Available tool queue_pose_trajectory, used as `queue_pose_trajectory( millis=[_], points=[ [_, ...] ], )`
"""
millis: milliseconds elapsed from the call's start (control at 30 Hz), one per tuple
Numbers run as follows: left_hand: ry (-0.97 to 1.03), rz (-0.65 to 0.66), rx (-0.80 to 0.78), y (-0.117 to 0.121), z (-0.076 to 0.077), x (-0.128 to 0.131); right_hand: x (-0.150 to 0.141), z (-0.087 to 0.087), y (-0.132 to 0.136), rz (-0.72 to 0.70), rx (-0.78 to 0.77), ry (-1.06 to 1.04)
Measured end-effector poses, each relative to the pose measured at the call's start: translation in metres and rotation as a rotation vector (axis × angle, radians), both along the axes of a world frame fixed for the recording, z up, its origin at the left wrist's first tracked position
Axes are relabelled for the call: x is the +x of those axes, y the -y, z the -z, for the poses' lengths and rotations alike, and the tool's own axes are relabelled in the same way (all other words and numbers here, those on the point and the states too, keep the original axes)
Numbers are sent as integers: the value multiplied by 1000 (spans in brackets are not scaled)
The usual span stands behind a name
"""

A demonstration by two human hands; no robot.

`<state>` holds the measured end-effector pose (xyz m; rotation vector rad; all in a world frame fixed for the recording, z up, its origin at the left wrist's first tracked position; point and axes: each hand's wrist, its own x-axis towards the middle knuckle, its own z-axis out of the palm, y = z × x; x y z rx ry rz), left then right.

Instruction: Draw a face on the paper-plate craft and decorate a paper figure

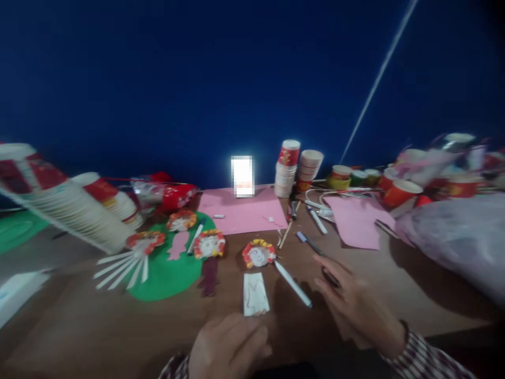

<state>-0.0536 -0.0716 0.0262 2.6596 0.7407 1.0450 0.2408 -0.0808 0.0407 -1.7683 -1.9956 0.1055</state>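
Note:
My left hand (pixel 229 345) is curled at the table's near edge, back upward and fingers bent; what lies under them is hidden. Just beyond it is a white paper piece (pixel 255 295) with a shape drawn in dark line. My right hand (pixel 349 295) has thumb and forefinger closed around the dark handle of a blurred, slim tool that looks like scissors (pixel 311 245). Between the hands lies a white marker (pixel 292 284). A round paper face (pixel 258 253) with a red and yellow rim touches the marker's far end.
Left are a green paper sheet (pixel 158 279), a maroon cutout (pixel 209 276), a pink cutout (pixel 179 245) and stacked paper cups (pixel 74 210). Pink sheets (pixel 244 216), a lit screen (pixel 242 176) and more cups (pixel 290 168) stand or lie behind. A bulky translucent bag (pixel 457 237) is at right.

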Motion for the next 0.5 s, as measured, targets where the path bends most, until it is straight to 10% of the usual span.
queue_pose_trajectory(
  millis=[167,500],
  points=[
    [-123,-183,29,-13,6,-6,-36,-1,7,-234,108,57],
    [-271,-133,-57,-14,24,0,-87,20,-6,-509,56,151]
  ],
)
